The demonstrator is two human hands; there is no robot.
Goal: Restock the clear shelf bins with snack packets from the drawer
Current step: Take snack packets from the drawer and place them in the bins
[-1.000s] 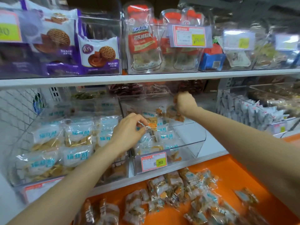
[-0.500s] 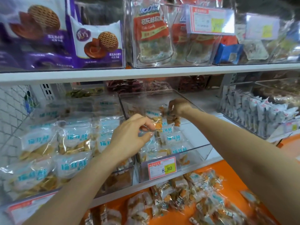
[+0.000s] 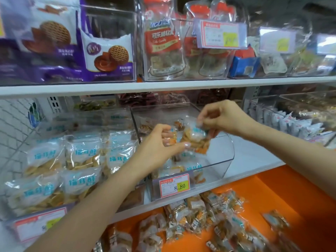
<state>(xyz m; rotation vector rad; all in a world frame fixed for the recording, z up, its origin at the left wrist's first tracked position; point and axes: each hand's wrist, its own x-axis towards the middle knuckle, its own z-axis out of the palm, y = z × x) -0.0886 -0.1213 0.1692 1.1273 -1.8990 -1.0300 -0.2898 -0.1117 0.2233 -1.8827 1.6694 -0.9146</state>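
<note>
Just right of a stocked row of packets (image 3: 82, 154), a shop worker's left hand (image 3: 160, 146) curls its fingers round a small packet (image 3: 170, 138), mostly hidden. Further right, the right hand (image 3: 223, 117) pinches the top of a snack packet (image 3: 195, 138), which hangs below its fingertips over the part-filled clear bin (image 3: 225, 157). Each would best go in flat, label forward, behind the price tag (image 3: 174, 185). More lie in the orange drawer (image 3: 291, 197) beneath both hands.

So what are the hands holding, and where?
The right hand pinches a snack packet by its top edge; the left hand grips a smaller packet between thumb and fingers.
</note>
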